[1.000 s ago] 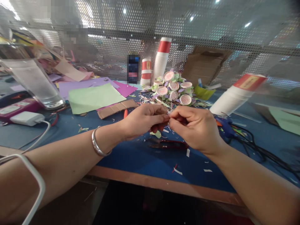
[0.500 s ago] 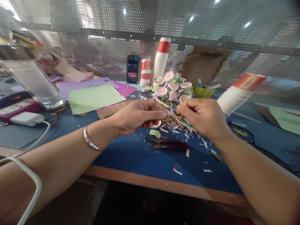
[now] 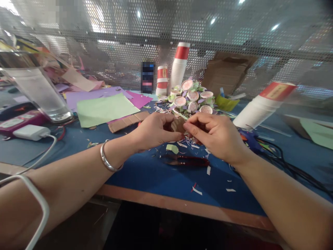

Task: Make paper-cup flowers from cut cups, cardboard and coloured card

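Observation:
A small piece of brown cardboard [image 3: 178, 124] is held between my two hands over a heap of paper shreds. My left hand [image 3: 157, 130], with a silver bangle at the wrist, has thumb and fingers closed around its left side. The fingertips of my right hand [image 3: 212, 133] pinch at its right edge; anything else small between them is hidden. Just below lie thread snips [image 3: 188, 160] with a dark red handle and a scrap of light green paper [image 3: 172, 149]. Behind the hands is a cluster of round white paper discs [image 3: 193, 96] with red print and green and purple bits.
Stacked paper cups [image 3: 179, 66] stand at the back; another cup stack [image 3: 262, 107] leans at right. Left are green paper [image 3: 106, 109], a cardboard strip [image 3: 127, 121], a glass of water [image 3: 39, 90] and a white cable [image 3: 36, 194]. Black cables [image 3: 288, 166] run along the right.
My right hand has moved left and down, from apart to touching the cardboard piece. My left hand has shifted slightly right, turning the piece so its face shows more.

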Available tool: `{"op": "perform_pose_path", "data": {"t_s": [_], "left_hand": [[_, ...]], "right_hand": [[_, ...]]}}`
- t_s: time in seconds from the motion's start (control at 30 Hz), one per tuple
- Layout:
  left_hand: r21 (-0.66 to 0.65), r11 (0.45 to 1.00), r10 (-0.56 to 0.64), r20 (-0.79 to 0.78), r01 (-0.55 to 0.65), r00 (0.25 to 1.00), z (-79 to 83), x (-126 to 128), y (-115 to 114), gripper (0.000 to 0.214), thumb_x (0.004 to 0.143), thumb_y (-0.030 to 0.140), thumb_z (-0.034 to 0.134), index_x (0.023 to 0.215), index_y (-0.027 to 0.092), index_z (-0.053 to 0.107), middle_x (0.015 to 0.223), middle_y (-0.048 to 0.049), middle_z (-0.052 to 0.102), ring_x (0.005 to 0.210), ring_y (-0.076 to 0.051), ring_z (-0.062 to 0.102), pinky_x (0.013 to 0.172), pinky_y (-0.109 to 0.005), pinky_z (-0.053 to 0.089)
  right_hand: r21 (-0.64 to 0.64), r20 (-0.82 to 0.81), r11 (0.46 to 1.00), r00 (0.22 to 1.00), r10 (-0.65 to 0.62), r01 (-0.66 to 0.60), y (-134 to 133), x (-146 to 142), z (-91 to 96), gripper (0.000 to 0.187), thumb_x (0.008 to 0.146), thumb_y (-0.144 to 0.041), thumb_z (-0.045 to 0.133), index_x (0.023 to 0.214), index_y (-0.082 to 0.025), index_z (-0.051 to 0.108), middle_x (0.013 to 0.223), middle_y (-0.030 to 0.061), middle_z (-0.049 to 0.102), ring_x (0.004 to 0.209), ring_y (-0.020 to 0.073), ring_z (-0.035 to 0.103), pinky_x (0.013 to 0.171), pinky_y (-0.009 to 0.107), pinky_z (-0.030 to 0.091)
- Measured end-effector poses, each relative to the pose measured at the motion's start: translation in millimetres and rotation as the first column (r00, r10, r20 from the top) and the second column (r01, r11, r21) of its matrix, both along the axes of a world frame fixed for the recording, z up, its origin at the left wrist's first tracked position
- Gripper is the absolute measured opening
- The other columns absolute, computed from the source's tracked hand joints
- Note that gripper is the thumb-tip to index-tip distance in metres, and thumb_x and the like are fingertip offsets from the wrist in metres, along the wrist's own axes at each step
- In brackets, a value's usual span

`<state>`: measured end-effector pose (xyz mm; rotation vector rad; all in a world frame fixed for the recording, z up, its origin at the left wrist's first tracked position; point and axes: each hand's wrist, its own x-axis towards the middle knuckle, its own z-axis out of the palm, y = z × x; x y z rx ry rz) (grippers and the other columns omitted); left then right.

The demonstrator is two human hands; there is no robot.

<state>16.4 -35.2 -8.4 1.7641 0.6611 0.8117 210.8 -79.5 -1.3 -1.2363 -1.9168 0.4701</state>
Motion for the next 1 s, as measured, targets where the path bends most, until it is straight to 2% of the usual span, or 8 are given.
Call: {"op": "perform_pose_path", "data": {"t_s": [0.17, 0.3, 0.4, 0.47, 0.57, 0.73, 0.83, 1.0], "left_hand": [[-0.099, 0.993, 0.084, 0.136, -0.071, 0.987, 0.1, -2, 4, 0.021, 0.078, 0.027, 0.079, 0.072, 0.015, 0.062, 0.062, 0.0038, 0.055, 0.056, -0.007, 0.051, 0.054, -0.021, 0.037], [-0.129, 0.985, 0.133, 0.148, -0.115, 0.980, -1.6, -3, 9, 0.013, 0.081, 0.020, 0.075, 0.076, 0.014, 0.065, 0.064, 0.0016, 0.061, 0.056, -0.007, 0.057, 0.055, -0.020, 0.044], [-0.162, 0.960, 0.255, 0.158, -0.230, 0.954, 0.8, -3, 12, 0.011, 0.081, 0.012, 0.071, 0.075, 0.014, 0.063, 0.066, 0.0010, 0.063, 0.059, -0.007, 0.060, 0.056, -0.019, 0.045], [-0.207, 0.936, 0.321, 0.178, -0.284, 0.930, 3.4, -4, 13, 0.012, 0.082, 0.007, 0.068, 0.074, 0.015, 0.062, 0.068, 0.0008, 0.065, 0.062, -0.007, 0.062, 0.057, -0.019, 0.046], [-0.256, 0.920, 0.353, 0.212, -0.297, 0.911, 5.6, -5, 15, 0.014, 0.083, 0.006, 0.067, 0.076, 0.015, 0.060, 0.074, 0.0005, 0.068, 0.065, -0.008, 0.065, 0.059, -0.019, 0.048], [-0.313, 0.911, 0.345, 0.224, -0.268, 0.912, 5.2, -6, 19, 0.013, 0.084, 0.008, 0.069, 0.080, 0.016, 0.059, 0.077, 0.0012, 0.068, 0.064, -0.008, 0.067, 0.058, -0.020, 0.049], [-0.328, 0.903, 0.358, 0.217, -0.278, 0.908, 7.3, -7, 19, 0.007, 0.086, 0.010, 0.065, 0.085, 0.015, 0.061, 0.074, 0.0016, 0.065, 0.061, -0.008, 0.067, 0.055, -0.019, 0.047], [-0.341, 0.894, 0.367, 0.187, -0.291, 0.911, 11.9, -9, 16, 0.003, 0.090, 0.013, 0.061, 0.087, 0.015, 0.061, 0.088, -0.0034, 0.072, 0.056, -0.007, 0.065, 0.047, -0.019, 0.042]], "right_hand": [[-0.027, -0.047, 0.999, 0.999, 0.019, -0.020, 1, 4, 0.1, 0.025, 0.097, -0.034, 0.058, 0.077, -0.020, 0.063, 0.064, -0.0007, 0.061, 0.048, 0.0104, 0.051, 0.046, 0.025, 0.040], [-0.078, 0.119, 0.996, 0.991, 0.053, -0.044, 3, 8, 1.0, 0.027, 0.097, -0.037, 0.059, 0.076, -0.019, 0.064, 0.061, -0.0023, 0.057, 0.051, 0.0108, 0.048, 0.049, 0.025, 0.036], [-0.201, 0.315, 0.972, 0.931, 0.185, -0.124, 3, 10, 2.2, 0.023, 0.094, -0.037, 0.063, 0.081, -0.019, 0.069, 0.065, -0.0012, 0.063, 0.058, 0.0127, 0.053, 0.055, 0.026, 0.037], [-0.299, 0.375, 0.938, 0.882, 0.285, -0.176, 1, 11, 3.2, 0.025, 0.092, -0.041, 0.065, 0.083, -0.020, 0.072, 0.071, 0.0001, 0.069, 0.063, 0.0142, 0.059, 0.058, 0.026, 0.039], [-0.387, 0.401, 0.896, 0.836, 0.375, -0.217, -2, 10, 4.7, 0.025, 0.087, -0.045, 0.072, 0.081, -0.021, 0.073, 0.073, 0.0001, 0.070, 0.065, 0.0151, 0.062, 0.058, 0.026, 0.041], [-0.402, 0.430, 0.864, 0.770, 0.471, -0.304, -5, 7, 5.5, 0.014, 0.085, -0.032, 0.074, 0.078, -0.021, 0.071, 0.077, -0.0001, 0.069, 0.066, 0.0144, 0.061, 0.059, 0.025, 0.042], [-0.397, 0.430, 0.873, 0.782, 0.450, -0.284, -4, 8, 4.8, 0.013, 0.086, -0.027, 0.069, 0.075, -0.020, 0.068, 0.071, -0.0008, 0.066, 0.061, 0.0128, 0.058, 0.056, 0.025, 0.041], [-0.317, 0.283, 0.931, 0.918, 0.277, -0.183, 2, 14, 7.6, 0.015, 0.085, -0.030, 0.064, 0.074, -0.019, 0.066, 0.064, -0.0018, 0.062, 0.057, 0.0121, 0.054, 0.054, 0.025, 0.039]]}}
